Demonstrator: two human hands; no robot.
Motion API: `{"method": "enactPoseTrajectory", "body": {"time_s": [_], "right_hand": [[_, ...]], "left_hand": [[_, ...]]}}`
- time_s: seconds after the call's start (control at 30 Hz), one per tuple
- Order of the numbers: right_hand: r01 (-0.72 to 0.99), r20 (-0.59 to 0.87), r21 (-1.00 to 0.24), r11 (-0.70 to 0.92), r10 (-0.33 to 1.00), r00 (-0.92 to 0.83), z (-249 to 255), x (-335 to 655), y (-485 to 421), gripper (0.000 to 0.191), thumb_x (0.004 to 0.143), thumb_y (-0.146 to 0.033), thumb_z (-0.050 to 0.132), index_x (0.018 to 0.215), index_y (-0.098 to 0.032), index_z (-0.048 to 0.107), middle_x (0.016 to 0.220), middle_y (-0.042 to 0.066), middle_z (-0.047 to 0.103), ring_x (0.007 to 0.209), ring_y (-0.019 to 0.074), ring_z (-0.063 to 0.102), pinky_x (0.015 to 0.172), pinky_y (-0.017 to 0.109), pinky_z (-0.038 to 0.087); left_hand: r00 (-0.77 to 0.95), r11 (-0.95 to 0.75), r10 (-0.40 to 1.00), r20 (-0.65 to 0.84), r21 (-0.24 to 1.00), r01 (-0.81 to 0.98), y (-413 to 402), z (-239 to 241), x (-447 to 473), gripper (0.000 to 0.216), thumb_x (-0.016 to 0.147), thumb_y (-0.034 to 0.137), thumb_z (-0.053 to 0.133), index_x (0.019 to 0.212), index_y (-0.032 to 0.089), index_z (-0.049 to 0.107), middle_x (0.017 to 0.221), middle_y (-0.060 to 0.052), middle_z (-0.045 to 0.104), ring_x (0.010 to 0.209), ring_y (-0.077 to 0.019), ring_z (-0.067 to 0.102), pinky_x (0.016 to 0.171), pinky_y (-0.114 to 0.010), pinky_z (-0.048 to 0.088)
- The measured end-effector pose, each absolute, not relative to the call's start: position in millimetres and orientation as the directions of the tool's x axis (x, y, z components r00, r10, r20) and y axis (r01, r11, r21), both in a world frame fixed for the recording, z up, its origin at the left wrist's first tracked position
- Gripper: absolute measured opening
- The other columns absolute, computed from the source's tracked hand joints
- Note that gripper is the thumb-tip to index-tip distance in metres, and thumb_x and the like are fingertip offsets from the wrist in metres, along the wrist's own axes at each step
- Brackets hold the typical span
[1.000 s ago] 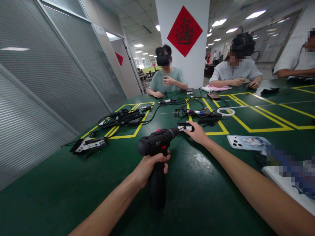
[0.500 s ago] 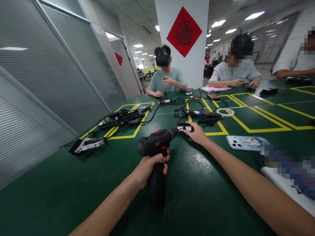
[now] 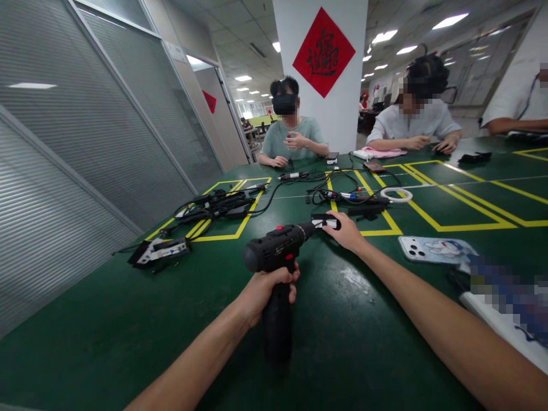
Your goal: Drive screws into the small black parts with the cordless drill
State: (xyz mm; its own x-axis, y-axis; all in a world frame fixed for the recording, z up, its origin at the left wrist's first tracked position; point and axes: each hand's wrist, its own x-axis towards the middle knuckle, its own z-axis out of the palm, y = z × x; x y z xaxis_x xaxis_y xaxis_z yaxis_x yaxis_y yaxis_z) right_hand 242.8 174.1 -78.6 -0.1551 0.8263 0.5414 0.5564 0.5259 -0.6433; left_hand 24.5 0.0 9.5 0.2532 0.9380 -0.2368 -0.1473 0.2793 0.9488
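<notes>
My left hand (image 3: 266, 288) is wrapped around the grip of a black cordless drill (image 3: 276, 254) that stands upright on the green table (image 3: 128, 325). The drill's chuck points at a small black and white block (image 3: 325, 221) lying on the table. My right hand (image 3: 347, 232) reaches forward with its fingers closed on that block, holding it against the drill's tip.
A phone in a pictured case (image 3: 434, 249) lies to the right. A tangle of black cables and tools (image 3: 214, 205) lies at the left inside yellow floor-tape lines, with a black and white tool (image 3: 160, 250) nearer. Three other people sit at the far side.
Both hands and the drill keep their hold and place; the view has shifted slightly.
</notes>
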Motion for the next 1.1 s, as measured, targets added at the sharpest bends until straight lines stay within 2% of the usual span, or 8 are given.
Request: {"method": "enactPoseTrajectory", "body": {"time_s": [0.27,1.1], "right_hand": [[0.559,0.554,-0.632,0.537,0.817,-0.158,-79.6,244.3,174.2,0.044,0.076,-0.035,0.061,0.118,-0.023,0.054,0.109,0.007,0.058,0.1,0.0223,0.056,0.091,0.037,0.043],[0.556,0.548,-0.636,0.535,0.821,-0.162,-80.3,245.1,175.4,0.046,0.074,-0.035,0.062,0.118,-0.022,0.054,0.11,0.007,0.058,0.099,0.0221,0.057,0.091,0.037,0.043]], "left_hand": [[0.273,0.281,0.933,-0.236,0.949,-0.14,-0.3,7.0,23.5,0.019,0.072,0.017,0.053,0.091,0.013,0.054,0.079,-0.001,0.051,0.049,-0.0096,0.052,0.052,-0.026,0.041],[0.289,0.279,0.928,-0.236,0.953,-0.117,0.2,6.9,23.1,0.018,0.073,0.016,0.051,0.091,0.014,0.053,0.077,0.0,0.049,0.049,-0.0094,0.052,0.054,-0.026,0.041]]}}
